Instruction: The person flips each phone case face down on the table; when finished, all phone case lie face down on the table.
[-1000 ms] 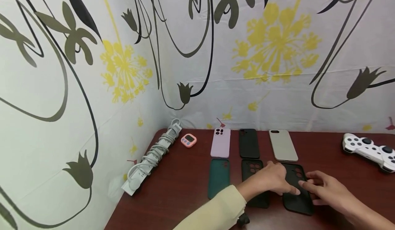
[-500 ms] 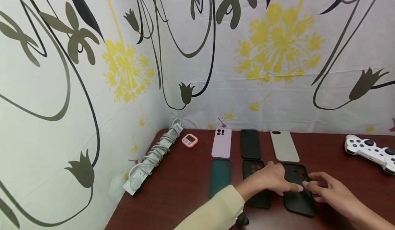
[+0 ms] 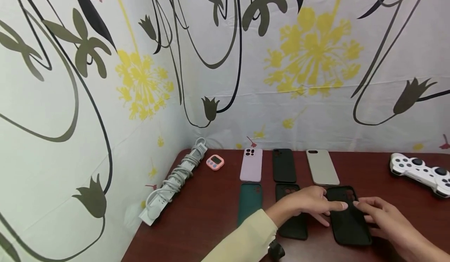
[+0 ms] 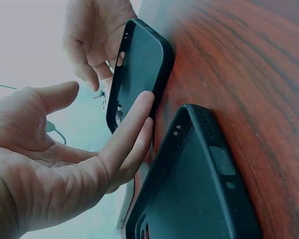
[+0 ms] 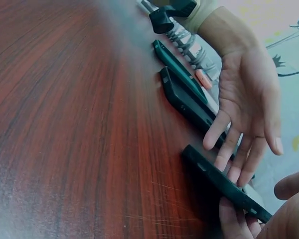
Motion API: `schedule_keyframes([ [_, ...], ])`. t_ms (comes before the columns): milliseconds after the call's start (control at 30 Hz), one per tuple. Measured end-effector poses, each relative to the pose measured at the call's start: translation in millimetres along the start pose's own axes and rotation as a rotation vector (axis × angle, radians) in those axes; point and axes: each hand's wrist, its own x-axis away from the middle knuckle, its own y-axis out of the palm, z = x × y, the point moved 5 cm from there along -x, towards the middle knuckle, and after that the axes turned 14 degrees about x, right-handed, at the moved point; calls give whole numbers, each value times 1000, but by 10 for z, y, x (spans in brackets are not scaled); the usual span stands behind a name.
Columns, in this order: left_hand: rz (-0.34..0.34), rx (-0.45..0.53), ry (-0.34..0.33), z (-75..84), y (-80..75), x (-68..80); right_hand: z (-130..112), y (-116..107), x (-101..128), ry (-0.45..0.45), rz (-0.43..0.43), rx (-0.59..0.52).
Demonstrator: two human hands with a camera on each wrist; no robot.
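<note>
Between my two hands is a black phone case (image 3: pixel 351 223), its hollow inside facing up and its camera cutout at the far end. My left hand (image 3: pixel 311 201) reaches across from the left, with its straight fingers at the case's left edge and the thumb raised over it. In the left wrist view, two of its fingertips rest at the rim of the case (image 4: pixel 142 64). On the other side, my right hand (image 3: pixel 390 217) has relaxed fingers against the right edge. The right wrist view shows its thumb (image 5: pixel 289 184) apart from the case. A second black phone case (image 3: pixel 293 229) lies partly under my left forearm.
A teal case (image 3: pixel 249 203) lies to the left. Behind stand a lilac case (image 3: pixel 251 166), a black case (image 3: pixel 284 166) and a cream case (image 3: pixel 322 168) in a row. A pink timer (image 3: pixel 215 162), a cord-wrapped power strip (image 3: pixel 175 180) and a white game controller (image 3: pixel 420 172) lie farther out.
The black phone case between my hands has shifted right and turned slightly, widening its gap from the middle case. My right hand has moved right along with it.
</note>
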Motion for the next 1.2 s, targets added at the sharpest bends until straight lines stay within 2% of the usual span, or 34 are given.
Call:
schedule_keyframes([
  [167, 12, -18, 11, 31, 11, -9, -28, -46, 19, -21, -7, -10],
  [367, 49, -102, 44, 71, 15, 16, -127, -44, 82, -55, 49, -32],
  [467, 61, -113, 58, 59, -3, 62, -166, 9, 80, -79, 69, -36],
  [667, 40, -123, 69, 54, -2, 110, -258, 75, 87, -109, 94, -23],
  [767, 31, -133, 95, 88, 33, 107, -303, 73, 91, -137, 119, -23],
  [967, 54, -238, 143, 128, 55, 95, -372, 128, 69, -193, 158, -45],
  [1200, 79, -324, 148, 117, 25, 89, -354, 220, 25, -246, 197, -98],
])
